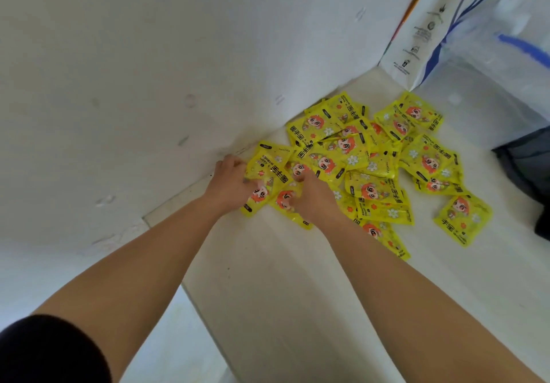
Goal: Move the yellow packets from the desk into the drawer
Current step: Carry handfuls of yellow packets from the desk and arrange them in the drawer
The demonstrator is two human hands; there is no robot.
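Pale and matte, the desk (282,293) runs into a corner against a scuffed white wall (148,55). The yellow packets (372,168) lie on it in a loose, overlapping heap near that wall. They are flat, glossy foil pouches, roughly rectangular, printed with an orange-haired cartoon face, white flowers and black lettering. A white paper bag (416,40) with blue print stands behind them, crinkled clear plastic (506,55) sits beside it, and something dark (523,165) shows at the right edge.

Both your forearms stretch forward, bare below a black sleeve (50,353), and meet at the heap's left end. Your left hand (229,183) curls its fingers round the outer edge of the leftmost pouch, thumb on its printed face. Your right hand (312,198) sits just beside it, knuckles up, fingers bent down and clamped into the pouches beneath.
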